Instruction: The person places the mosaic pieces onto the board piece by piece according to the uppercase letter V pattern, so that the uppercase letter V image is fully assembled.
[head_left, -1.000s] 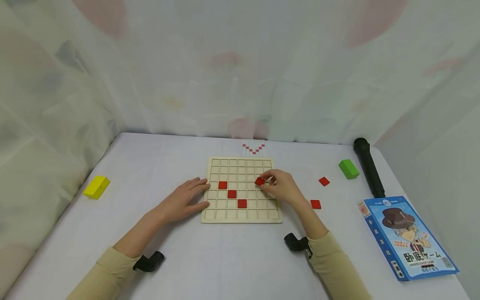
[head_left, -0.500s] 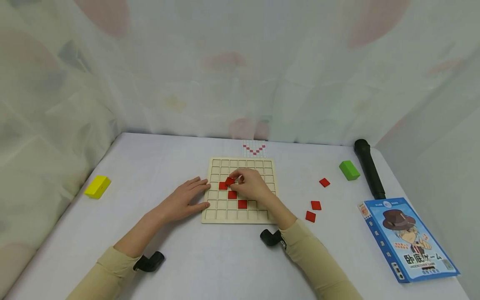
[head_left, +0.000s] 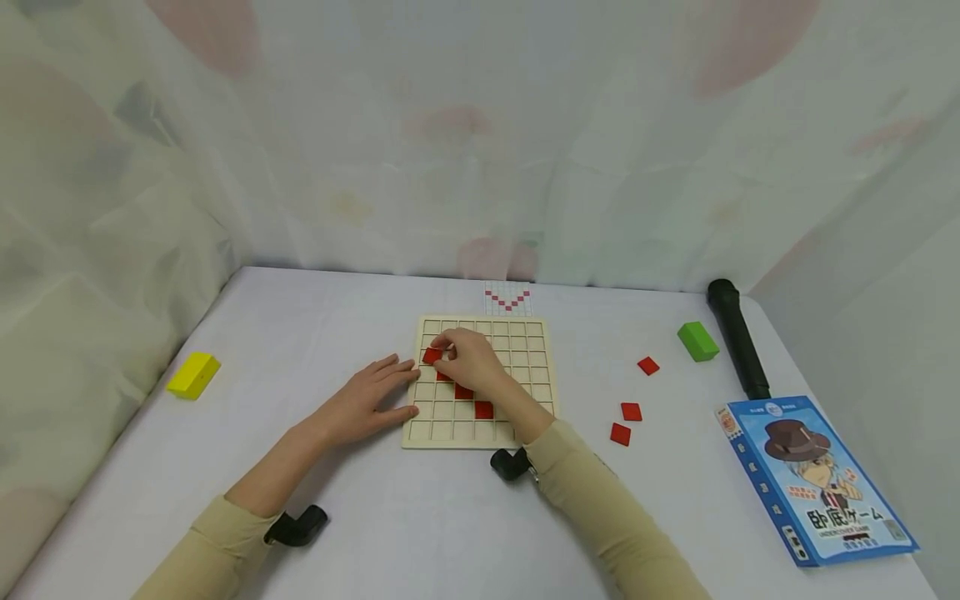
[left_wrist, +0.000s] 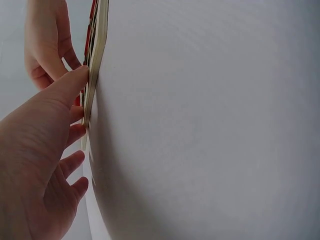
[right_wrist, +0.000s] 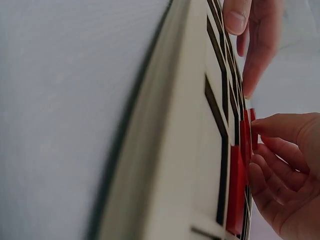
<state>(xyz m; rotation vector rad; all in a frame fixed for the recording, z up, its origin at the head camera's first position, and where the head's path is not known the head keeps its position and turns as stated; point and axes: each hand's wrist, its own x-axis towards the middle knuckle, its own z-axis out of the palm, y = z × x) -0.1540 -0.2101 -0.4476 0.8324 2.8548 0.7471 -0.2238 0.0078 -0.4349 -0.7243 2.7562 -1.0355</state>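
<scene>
A pale wooden grid board (head_left: 525,421) lies mid-table, with three red square tiles in a diagonal; the lowest tile (head_left: 483,410) shows fully and the upper ones are partly behind my right hand. My right hand (head_left: 471,364) pinches another red tile (head_left: 432,356) between thumb and fingertips, at the board's left columns, up and left of that diagonal. In the right wrist view this held tile (right_wrist: 254,130) stands near the board's surface. My left hand (head_left: 371,398) rests its straight fingertips and thumb on the board's left edge.
Three loose red tiles, one of them the nearest tile (head_left: 620,434), lie right of the board. Behind it is a pattern card (head_left: 507,297). A green block (head_left: 697,341), black microphone (head_left: 738,337) and blue game box (head_left: 817,479) occupy the right; a yellow block (head_left: 193,375) is left.
My right hand has carried the red tile leftward across the board, from its right side to its left columns. My left hand has stayed at the edge.
</scene>
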